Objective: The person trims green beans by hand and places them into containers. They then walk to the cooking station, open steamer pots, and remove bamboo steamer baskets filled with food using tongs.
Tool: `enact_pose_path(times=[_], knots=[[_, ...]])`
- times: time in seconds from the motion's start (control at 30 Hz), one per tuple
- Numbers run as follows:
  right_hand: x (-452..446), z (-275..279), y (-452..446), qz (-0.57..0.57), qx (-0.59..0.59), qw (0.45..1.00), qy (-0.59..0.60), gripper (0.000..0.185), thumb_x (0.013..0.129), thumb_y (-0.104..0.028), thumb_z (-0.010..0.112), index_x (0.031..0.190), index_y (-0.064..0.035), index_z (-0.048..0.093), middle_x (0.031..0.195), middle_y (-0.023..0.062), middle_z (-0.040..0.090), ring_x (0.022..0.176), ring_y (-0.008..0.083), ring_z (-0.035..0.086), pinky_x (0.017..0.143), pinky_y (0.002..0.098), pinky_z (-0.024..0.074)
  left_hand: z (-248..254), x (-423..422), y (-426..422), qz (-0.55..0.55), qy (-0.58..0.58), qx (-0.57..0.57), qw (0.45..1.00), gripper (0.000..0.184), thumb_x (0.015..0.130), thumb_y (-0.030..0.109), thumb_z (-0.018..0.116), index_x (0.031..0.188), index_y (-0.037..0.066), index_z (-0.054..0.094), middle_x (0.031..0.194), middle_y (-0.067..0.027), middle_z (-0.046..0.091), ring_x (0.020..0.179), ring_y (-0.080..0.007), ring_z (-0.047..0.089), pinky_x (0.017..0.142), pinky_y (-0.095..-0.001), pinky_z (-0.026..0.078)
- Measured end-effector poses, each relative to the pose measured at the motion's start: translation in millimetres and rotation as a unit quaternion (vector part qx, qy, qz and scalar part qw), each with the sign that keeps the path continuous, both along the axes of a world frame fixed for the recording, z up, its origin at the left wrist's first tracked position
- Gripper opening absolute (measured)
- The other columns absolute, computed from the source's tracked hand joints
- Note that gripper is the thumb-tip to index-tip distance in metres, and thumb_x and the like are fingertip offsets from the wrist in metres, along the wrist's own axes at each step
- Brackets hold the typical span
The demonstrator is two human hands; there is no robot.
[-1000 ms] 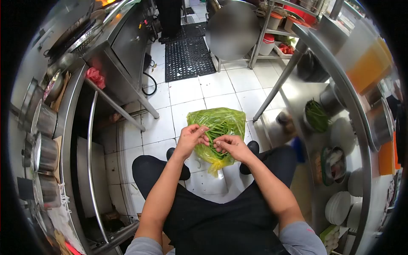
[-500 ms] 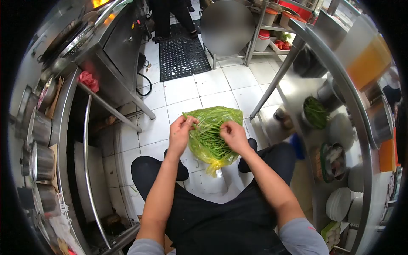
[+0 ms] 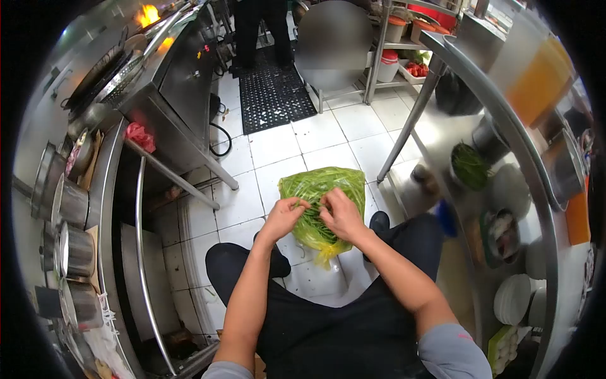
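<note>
From here, metal pots (image 3: 77, 251) line the far left. The left hand (image 3: 282, 219) bends over the green beans (image 3: 307, 225) — thumb near fingertips, though I can't tell whether they pinch one. The beans lie at the yellow-green bag (image 3: 322, 178), between the person's feet. The right hand's (image 3: 343, 216) fingers curl downward — their grip hidden. Rightmost, white plates (image 3: 511, 299) stand shelved.

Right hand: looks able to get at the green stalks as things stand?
Likely yes. The right hand is already over the green stalks, the yellow-green bag seems open there, and the left hand is off to one side.
</note>
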State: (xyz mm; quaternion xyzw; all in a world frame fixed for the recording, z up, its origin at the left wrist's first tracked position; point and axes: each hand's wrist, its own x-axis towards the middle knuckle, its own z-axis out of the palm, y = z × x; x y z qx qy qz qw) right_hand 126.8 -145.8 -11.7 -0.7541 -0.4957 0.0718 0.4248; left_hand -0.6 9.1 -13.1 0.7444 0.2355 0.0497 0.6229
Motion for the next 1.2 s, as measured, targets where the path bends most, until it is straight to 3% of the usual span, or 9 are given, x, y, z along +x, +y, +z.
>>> enact_pose_path(times=[0.13, 0.3, 0.4, 0.47, 0.57, 0.77, 0.87, 0.97, 1.2], knots=[[-4.1, 23.0, -16.2, 0.005, 0.09, 0.984, 0.156, 0.013, 0.083, -0.007, 0.06, 0.094, -0.0017, 0.054, 0.078, 0.0091, 0.051, 0.069, 0.0192, 0.054, 0.062, 0.0303, 0.0442, 23.8, 6.6, -26.5, -0.049, -0.042, 0.008, 0.998, 0.031, 0.086, 0.008, 0.063, 0.115, -0.003, 0.064, 0.086, -0.0001, 0.063, 0.075, -0.0044, 0.051, 0.065, -0.0223, 0.045], [-3.1, 32.8, -25.3, 0.01, 0.088, 0.984, 0.155, 0.011, 0.083, -0.007, 0.061, 0.091, 0.0006, 0.059, 0.076, 0.0095, 0.055, 0.064, 0.0194, 0.056, 0.059, 0.0306, 0.0454, 10.5, 11.6, -37.7, -0.032, -0.14, 0.093, 0.985, 0.024, 0.087, 0.011, 0.064, 0.106, -0.004, 0.067, 0.083, -0.0057, 0.066, 0.073, -0.0095, 0.055, 0.064, -0.0286, 0.046], [4.4, 35.8, -29.8, 0.03, 0.075, 0.988, 0.134, 0.011, 0.082, -0.007, 0.062, 0.09, 0.0014, 0.062, 0.073, 0.0101, 0.057, 0.062, 0.0204, 0.058, 0.058, 0.0308, 0.0466, 26.3, 4.6, -33.1, -0.052, -0.081, 0.218, 0.971, 0.02, 0.087, 0.012, 0.064, 0.1, -0.003, 0.067, 0.078, -0.0127, 0.063, 0.068, -0.0178, 0.058, 0.062, -0.0327, 0.046], [8.2, 35.2, -31.0, 0.044, 0.062, 0.991, 0.114, 0.012, 0.081, -0.007, 0.063, 0.09, 0.0015, 0.063, 0.072, 0.0105, 0.057, 0.062, 0.0211, 0.059, 0.058, 0.0312, 0.0474, 27.7, 0.4, -30.3, -0.056, -0.073, 0.337, 0.937, 0.019, 0.087, 0.016, 0.063, 0.093, -0.002, 0.066, 0.084, -0.0179, 0.063, 0.076, -0.036, 0.061, 0.066, -0.0384, 0.048], [11.7, 24.7, -28.9, 0.059, 0.036, 0.996, 0.065, 0.012, 0.08, -0.007, 0.063, 0.088, 0.0016, 0.063, 0.072, 0.0122, 0.059, 0.064, 0.0233, 0.061, 0.059, 0.0335, 0.0487, 32.4, -3.3, -29.2, -0.061, -0.074, 0.345, 0.934, 0.019, 0.087, 0.018, 0.063, 0.089, -0.002, 0.065, 0.081, -0.0193, 0.063, 0.076, -0.0391, 0.06, 0.064, -0.0418, 0.046], [25.2, 12.1, -16.6, -0.1, 0.088, 0.989, -0.067, 0.013, 0.078, -0.007, 0.065, 0.089, -0.0001, 0.064, 0.074, 0.0138, 0.06, 0.064, 0.0257, 0.061, 0.061, 0.0358, 0.0499, 26.1, 0.4, -27.0, -0.062, -0.021, 0.189, 0.98, 0.027, 0.093, 0.022, 0.058, 0.079, -0.001, 0.058, 0.058, -0.0095, 0.049, 0.052, -0.0181, 0.046, 0.049, -0.033, 0.037], [30.4, 9.9, -18.2, -0.06, 0.066, 0.992, 0.089, 0.015, 0.079, -0.007, 0.065, 0.092, -0.0005, 0.065, 0.074, 0.0136, 0.059, 0.066, 0.0256, 0.061, 0.063, 0.0351, 0.0501, 17.9, -1.2, -11.5, 0.015, -0.028, -0.104, 0.994, 0.025, 0.097, 0.024, 0.053, 0.085, 0.003, 0.057, 0.056, -0.0005, 0.043, 0.049, -0.0082, 0.04, 0.044, -0.026, 0.031], [16.9, -7.8, -25.9, 0.078, -0.011, 0.976, 0.204, 0.02, 0.085, -0.014, 0.065, 0.1, -0.0002, 0.068, 0.081, 0.0083, 0.065, 0.07, 0.0155, 0.058, 0.065, 0.0289, 0.0472, 20.0, -2.6, -3.4, 0.05, -0.051, -0.217, 0.973, 0.022, 0.099, 0.025, 0.05, 0.091, 0.006, 0.055, 0.056, 0.0034, 0.043, 0.044, -0.0056, 0.035, 0.041, -0.0218, 0.026], [-11.9, -14.4, -16.2, 0.074, -0.049, 0.951, 0.295, 0.019, 0.087, -0.016, 0.063, 0.096, -0.0006, 0.068, 0.072, 0.0019, 0.063, 0.062, 0.0066, 0.051, 0.057, 0.0253, 0.0429, 19.3, 1.2, -10.9, 0.064, -0.066, -0.196, 0.976, 0.019, 0.099, 0.024, 0.051, 0.093, 0.006, 0.054, 0.058, 0.0009, 0.046, 0.043, -0.0067, 0.036, 0.039, -0.0231, 0.027]])
